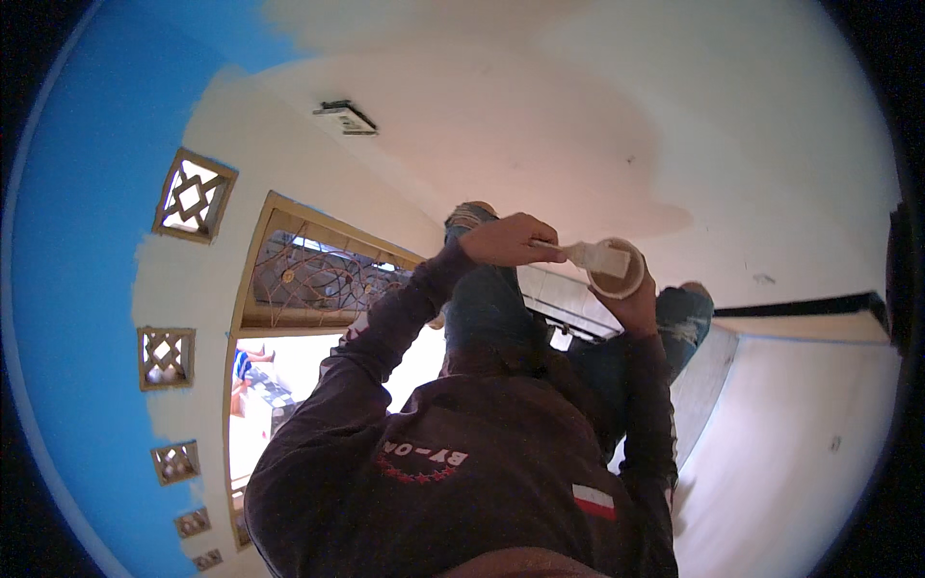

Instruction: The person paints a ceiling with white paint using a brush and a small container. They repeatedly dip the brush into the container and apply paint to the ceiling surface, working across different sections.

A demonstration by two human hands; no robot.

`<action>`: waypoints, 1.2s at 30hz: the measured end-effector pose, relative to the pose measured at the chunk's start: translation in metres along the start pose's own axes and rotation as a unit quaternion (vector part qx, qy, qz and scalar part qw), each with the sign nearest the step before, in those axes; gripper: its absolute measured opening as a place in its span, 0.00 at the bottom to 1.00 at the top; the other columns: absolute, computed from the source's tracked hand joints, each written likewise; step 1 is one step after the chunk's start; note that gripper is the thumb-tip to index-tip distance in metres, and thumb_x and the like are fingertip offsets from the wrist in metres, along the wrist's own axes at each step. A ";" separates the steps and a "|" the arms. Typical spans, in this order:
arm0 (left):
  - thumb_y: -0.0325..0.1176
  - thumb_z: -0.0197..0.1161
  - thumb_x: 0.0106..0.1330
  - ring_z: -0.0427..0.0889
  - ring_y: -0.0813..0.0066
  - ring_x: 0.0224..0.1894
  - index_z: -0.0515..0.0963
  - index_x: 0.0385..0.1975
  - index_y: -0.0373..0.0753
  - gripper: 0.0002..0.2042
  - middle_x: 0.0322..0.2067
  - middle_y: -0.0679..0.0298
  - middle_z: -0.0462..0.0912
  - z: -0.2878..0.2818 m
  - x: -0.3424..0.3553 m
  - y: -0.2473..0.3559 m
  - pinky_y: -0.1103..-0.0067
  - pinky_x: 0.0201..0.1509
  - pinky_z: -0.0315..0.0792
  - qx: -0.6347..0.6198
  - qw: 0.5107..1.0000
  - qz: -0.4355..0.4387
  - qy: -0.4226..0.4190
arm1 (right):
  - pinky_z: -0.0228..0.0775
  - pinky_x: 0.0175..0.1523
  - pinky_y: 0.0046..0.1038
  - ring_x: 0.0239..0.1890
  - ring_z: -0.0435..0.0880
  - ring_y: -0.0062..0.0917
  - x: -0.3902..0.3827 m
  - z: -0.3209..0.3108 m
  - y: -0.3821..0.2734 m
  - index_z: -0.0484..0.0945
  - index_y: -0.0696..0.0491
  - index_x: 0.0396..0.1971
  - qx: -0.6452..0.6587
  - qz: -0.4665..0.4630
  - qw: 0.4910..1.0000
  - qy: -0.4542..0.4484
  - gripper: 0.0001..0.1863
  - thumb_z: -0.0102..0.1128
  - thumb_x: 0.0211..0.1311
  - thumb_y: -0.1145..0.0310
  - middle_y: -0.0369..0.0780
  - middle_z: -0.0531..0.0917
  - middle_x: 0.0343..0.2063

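Observation:
My left hand (513, 240) is closed around the handle of a paintbrush (595, 257). Its bristles are coated with pale paint and lie over the mouth of a small round tub (634, 282). My right hand (637, 306) wraps the tub from its near right side, with its open top facing me. Pale cream or pinkish paint coats the inside of the tub; how much it holds I cannot tell. Both hands are up in front of my knees, close together.
A pale wall (462, 125) with a pinkish patch lies ahead. At left, blue paint (77, 241) borders cream around patterned vent blocks (195, 196). A wooden-framed window (252, 323) has a metal grille; a person's legs (252, 358) show through the opening. My torn jeans (487, 308) are below.

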State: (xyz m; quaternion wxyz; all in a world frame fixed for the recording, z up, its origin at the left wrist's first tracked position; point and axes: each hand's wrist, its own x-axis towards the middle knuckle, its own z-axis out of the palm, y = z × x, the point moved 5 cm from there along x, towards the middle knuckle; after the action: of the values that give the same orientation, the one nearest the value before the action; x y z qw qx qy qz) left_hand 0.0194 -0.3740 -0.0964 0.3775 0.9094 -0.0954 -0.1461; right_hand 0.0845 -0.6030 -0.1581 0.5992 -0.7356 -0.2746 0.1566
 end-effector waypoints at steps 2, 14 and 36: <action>0.49 0.61 0.70 0.82 0.67 0.28 0.84 0.38 0.35 0.19 0.27 0.54 0.85 0.004 -0.005 -0.003 0.71 0.34 0.74 -0.039 0.999 -0.016 0.004 | 0.72 0.63 0.33 0.58 0.80 0.30 0.001 0.003 0.003 0.70 0.56 0.58 -0.001 0.011 1.000 -0.005 0.41 0.82 0.43 0.69 0.43 0.81 0.53; 0.51 0.66 0.66 0.82 0.70 0.24 0.86 0.33 0.35 0.21 0.22 0.56 0.85 0.009 -0.023 -0.014 0.73 0.31 0.75 -0.052 0.992 0.003 0.112 | 0.73 0.62 0.32 0.56 0.81 0.28 0.001 0.015 0.002 0.70 0.55 0.58 0.008 0.016 0.999 -0.040 0.40 0.82 0.43 0.70 0.42 0.81 0.53; 0.50 0.67 0.66 0.78 0.72 0.20 0.86 0.31 0.33 0.21 0.20 0.57 0.84 -0.002 -0.036 -0.011 0.73 0.28 0.71 -0.117 0.981 0.023 0.151 | 0.74 0.62 0.34 0.57 0.80 0.30 0.009 0.024 -0.002 0.69 0.55 0.59 -0.015 0.017 0.998 -0.063 0.42 0.84 0.42 0.69 0.43 0.81 0.54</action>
State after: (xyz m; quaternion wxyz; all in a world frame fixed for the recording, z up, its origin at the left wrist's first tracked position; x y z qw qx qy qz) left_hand -0.0129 -0.3548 -0.0962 0.4942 0.8684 -0.0403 -0.0090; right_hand 0.0776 -0.5787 -0.1606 0.5669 -0.7377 -0.3015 0.2086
